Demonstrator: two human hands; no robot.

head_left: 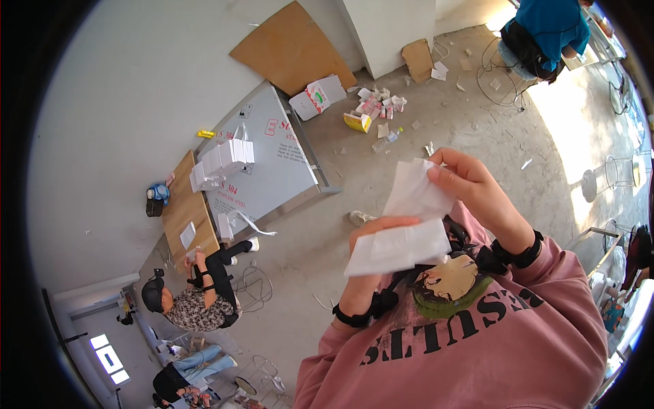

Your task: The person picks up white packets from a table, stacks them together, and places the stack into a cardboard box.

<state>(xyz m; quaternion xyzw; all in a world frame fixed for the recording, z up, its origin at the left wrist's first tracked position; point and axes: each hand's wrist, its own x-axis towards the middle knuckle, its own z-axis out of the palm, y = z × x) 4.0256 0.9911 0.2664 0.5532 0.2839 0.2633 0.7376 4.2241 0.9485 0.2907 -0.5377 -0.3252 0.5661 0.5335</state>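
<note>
My left hand (pixel 373 225) is closed on a white folded paper piece (pixel 398 249), which covers most of its fingers and palm. Just above it, my right hand (pixel 470 178) pinches a thin, slightly see-through white sheet (pixel 417 189) between thumb and fingers at its upper right corner. The sheet's lower edge meets the folded piece near my left fingers; whether the two are joined I cannot tell. Both hands are raised in front of my pink sweatshirt, with black bands around the wrists.
A grey-topped table (pixel 272 184) holds a row of white paper bundles (pixel 221 162). At its wooden end (pixel 178 218) a person in a black cap (pixel 197 303) handles something white. Scraps, a yellow box (pixel 357 122) and a plastic bottle (pixel 387 140) litter the floor. Another person (pixel 548 34) sits far right.
</note>
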